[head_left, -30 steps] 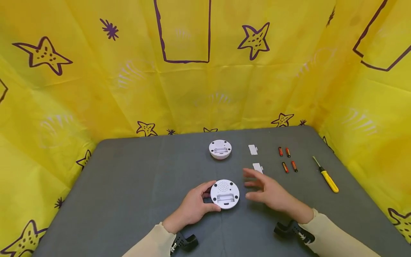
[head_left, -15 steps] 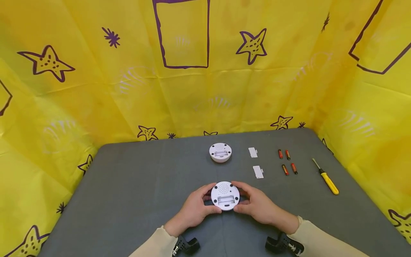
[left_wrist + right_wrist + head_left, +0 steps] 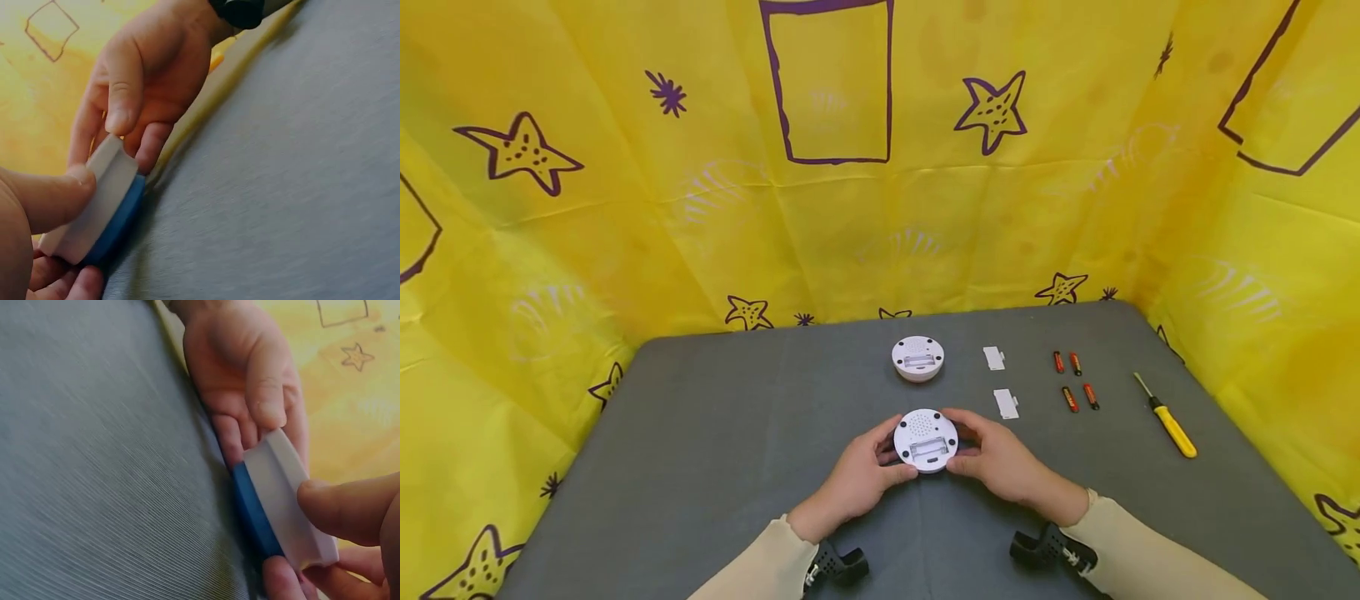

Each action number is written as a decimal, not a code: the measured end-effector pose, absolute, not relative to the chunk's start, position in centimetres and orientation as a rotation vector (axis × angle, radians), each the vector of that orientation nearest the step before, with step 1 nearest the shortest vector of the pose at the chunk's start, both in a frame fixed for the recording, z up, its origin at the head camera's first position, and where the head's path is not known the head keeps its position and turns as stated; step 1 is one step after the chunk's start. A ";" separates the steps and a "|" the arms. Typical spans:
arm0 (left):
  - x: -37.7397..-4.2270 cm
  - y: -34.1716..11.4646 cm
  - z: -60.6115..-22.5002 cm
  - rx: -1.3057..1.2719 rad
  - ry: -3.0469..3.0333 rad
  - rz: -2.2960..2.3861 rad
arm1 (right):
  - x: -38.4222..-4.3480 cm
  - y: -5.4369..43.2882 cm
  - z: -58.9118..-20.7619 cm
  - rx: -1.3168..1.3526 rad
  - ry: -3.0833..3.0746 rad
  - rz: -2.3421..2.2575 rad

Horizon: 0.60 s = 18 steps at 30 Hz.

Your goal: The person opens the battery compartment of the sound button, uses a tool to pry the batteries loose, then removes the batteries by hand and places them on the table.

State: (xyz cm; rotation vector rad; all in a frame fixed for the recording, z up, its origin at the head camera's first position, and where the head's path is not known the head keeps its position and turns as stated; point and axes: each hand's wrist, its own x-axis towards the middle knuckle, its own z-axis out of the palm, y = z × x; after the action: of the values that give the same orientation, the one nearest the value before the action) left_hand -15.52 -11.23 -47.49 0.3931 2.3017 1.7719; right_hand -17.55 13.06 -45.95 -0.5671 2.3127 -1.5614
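A round white battery-powered device (image 3: 921,427) lies between my two hands in the head view, its open battery compartment and speaker holes facing up. My left hand (image 3: 861,473) holds its left side, thumb on the near rim. From the right, my right hand (image 3: 1000,460) grips the opposite side in the same way. In both wrist views the device (image 3: 100,199) shows a white upper rim over a blue lower part (image 3: 255,509). The fingertips beneath it are partly hidden.
A similar white device (image 3: 917,357) stands farther back. Two white battery covers (image 3: 994,358) lie to its right, then several red-and-black batteries (image 3: 1070,398) and a yellow-handled screwdriver (image 3: 1172,429). Yellow patterned cloth (image 3: 835,242) hangs behind the grey table (image 3: 737,442).
My right hand has come in from the right and taken hold of the device, which my left hand held throughout. The device has since shifted slightly away from me and turned a little.
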 end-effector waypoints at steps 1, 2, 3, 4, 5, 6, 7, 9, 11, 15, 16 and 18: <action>-15.8 -11.1 -47.4 0.386 2.296 1.778 | -17.9 13.0 -46.0 -0.558 2.322 -1.566; -16.2 -11.0 -47.3 0.384 2.294 1.783 | -18.2 13.0 -46.1 -0.547 2.333 -1.571; -16.5 -10.9 -47.2 0.384 2.295 1.784 | -18.4 13.0 -46.1 -0.536 2.338 -1.583; -16.8 -10.9 -47.1 0.382 2.297 1.782 | -18.6 12.9 -46.1 -0.529 2.337 -1.595; -17.1 -10.8 -47.1 0.382 2.298 1.783 | -18.7 12.9 -46.1 -0.516 2.343 -1.602; -17.3 -10.6 -47.0 0.383 2.292 1.787 | -18.8 12.8 -46.1 -0.507 2.342 -1.618; -17.5 -10.5 -46.9 0.385 2.287 1.789 | -18.9 12.8 -46.1 -0.488 2.343 -1.634; -17.9 -10.3 -46.9 0.388 2.273 1.795 | -19.0 12.7 -46.0 -0.460 2.335 -1.676; -18.2 -10.2 -46.8 0.383 2.264 1.804 | -19.1 12.6 -46.0 -0.435 2.321 -1.714; -18.5 -9.9 -46.8 0.361 2.243 1.831 | -19.3 12.5 -46.1 -0.414 2.326 -1.740; -18.6 -9.9 -46.8 0.358 2.245 1.834 | -19.4 12.5 -46.1 -0.406 2.341 -1.731; -18.7 -9.8 -47.0 0.353 2.248 1.840 | -19.5 12.4 -46.2 -0.383 2.364 -1.716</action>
State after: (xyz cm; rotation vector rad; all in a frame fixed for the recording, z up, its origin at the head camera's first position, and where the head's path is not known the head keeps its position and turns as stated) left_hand -18.73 -9.81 -46.95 0.3531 2.2483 1.8397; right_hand -19.53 12.39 -46.19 -0.3827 2.3642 -1.7163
